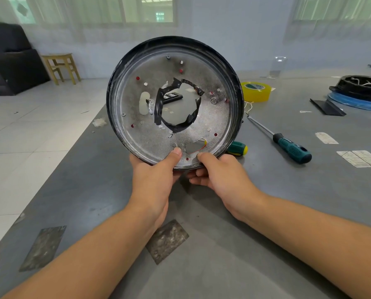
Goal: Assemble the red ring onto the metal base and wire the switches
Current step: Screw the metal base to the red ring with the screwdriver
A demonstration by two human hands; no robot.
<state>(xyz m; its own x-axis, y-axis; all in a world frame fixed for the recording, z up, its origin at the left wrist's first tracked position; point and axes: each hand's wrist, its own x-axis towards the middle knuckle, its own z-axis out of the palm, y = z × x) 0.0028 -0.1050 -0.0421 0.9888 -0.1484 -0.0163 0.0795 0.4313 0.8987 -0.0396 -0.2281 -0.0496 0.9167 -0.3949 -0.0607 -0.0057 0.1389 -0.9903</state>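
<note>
- The left hand [153, 175] grips the lower rim of the metal base [212, 117], thumb pressed flat on its inner face, fingers curled behind.
- The right hand [221, 175] holds the same rim just beside it, thumb on top, fingers curled under.
- The base is lifted upright above the grey table [266, 212]; black tape [158, 104] lines its centre hole.
- Behind lie two screwdrivers [292, 147] and a yellow tape roll [255, 91].
</note>
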